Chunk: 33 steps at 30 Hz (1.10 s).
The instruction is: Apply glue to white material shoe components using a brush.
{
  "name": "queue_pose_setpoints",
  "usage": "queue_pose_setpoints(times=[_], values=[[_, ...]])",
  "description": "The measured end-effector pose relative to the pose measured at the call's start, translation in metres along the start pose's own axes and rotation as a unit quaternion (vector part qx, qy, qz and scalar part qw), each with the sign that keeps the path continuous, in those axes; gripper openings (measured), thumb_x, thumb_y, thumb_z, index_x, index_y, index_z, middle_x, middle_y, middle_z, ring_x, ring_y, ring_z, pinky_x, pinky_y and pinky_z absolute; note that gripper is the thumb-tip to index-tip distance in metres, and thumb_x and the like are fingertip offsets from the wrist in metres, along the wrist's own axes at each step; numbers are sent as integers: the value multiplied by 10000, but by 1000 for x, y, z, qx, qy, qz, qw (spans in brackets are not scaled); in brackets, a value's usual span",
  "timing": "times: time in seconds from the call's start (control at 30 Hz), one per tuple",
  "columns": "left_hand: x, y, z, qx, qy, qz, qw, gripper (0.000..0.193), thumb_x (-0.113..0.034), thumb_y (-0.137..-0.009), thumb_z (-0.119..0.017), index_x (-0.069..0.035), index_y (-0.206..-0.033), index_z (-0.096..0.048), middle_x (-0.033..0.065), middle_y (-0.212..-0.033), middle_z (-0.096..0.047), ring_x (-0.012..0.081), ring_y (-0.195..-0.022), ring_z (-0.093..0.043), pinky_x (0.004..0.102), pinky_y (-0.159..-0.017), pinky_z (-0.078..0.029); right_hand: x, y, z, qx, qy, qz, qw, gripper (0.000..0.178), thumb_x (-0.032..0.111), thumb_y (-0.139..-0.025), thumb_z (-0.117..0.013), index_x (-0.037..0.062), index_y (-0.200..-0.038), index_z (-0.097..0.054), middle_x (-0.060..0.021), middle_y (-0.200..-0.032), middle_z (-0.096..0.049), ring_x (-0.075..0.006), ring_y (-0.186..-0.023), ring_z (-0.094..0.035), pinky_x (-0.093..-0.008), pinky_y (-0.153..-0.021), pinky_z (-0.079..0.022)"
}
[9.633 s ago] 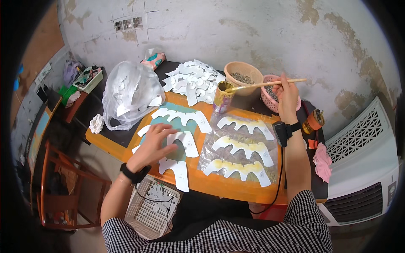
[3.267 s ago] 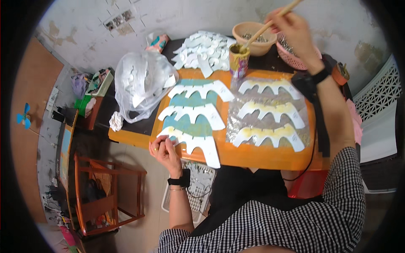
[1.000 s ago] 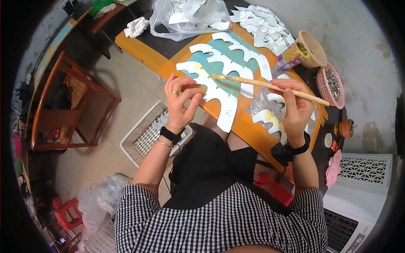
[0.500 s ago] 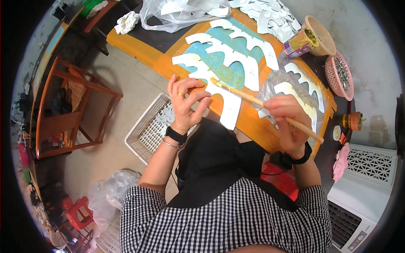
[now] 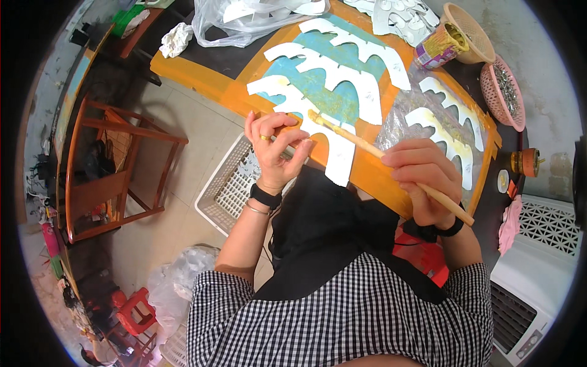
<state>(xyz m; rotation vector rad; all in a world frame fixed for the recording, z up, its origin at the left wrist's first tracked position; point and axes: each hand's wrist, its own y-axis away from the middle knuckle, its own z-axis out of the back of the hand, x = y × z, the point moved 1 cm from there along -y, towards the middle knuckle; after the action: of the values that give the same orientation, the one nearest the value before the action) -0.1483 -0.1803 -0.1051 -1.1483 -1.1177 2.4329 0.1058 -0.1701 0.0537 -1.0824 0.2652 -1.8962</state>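
Observation:
My right hand (image 5: 425,177) grips a wooden-handled brush (image 5: 361,144). Yellowish paste coats the brush's tip, which rests on the nearest white arched cutout (image 5: 342,156). At that cutout's near edge, my left hand (image 5: 278,147) has its fingers curled, with thumb and index fingertips close together on the rim; how firmly they pinch is hard to see. Beyond it, two more white arched cutouts, a middle one (image 5: 333,76) and a far one (image 5: 364,46), lie on a blue-green, paste-smeared sheet (image 5: 306,79). Two paste-streaked cutouts (image 5: 437,131) lie on clear plastic to the right.
Orange tape covers the tabletop (image 5: 211,79). At the back are a plastic bag (image 5: 232,33), stacked white cutouts (image 5: 406,24), a paste-smeared tin (image 5: 440,46) and two baskets, beige (image 5: 465,24) and pink (image 5: 498,92). Below the table's edge stands a white crate (image 5: 217,211), with a wooden chair (image 5: 116,177) leftward.
The whole view has shifted a little. Brush and both hands keep nearly the same place on the nearest cutout, the brush tip having moved only slightly.

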Motion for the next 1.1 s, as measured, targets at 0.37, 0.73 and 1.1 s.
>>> queue_pose_setpoints(times=[0.37,0.73,1.1], values=[[-1,-2,-1,-3,3,6,1000,145,-234,-726,-818,-209,-820,-711,-10,-1067,-617,204,-1065,-570,503,-1132,-205,-30,-23,-18,13,-4,60,998,156,-52,-834,-695,-2,-971,-642,-161,-1056,-696,-331,-944,-687,-398,-824,-563],[1,-2,-1,-7,6,-4,1000,151,-233,-714,-816,-218,-825,-714,-11,-1076,-625,203,-1065,-572,498,-1127,-214,-3,-13,-10,26,11,16,999,111,-30,-838,-657,5,-943,-647,-171,-1034,-713,-341,-947,-695,-401,-807,-572],[0,-1,-1,-4,12,-2,1000,136,-229,-737,-815,-219,-823,-711,-15,-1077,-618,198,-1053,-571,495,-1132,-202,15,6,10,37,9,-22,999,50,60,-920,-629,14,-926,-645,-179,-1027,-719,-344,-940,-696,-405,-807,-569]])
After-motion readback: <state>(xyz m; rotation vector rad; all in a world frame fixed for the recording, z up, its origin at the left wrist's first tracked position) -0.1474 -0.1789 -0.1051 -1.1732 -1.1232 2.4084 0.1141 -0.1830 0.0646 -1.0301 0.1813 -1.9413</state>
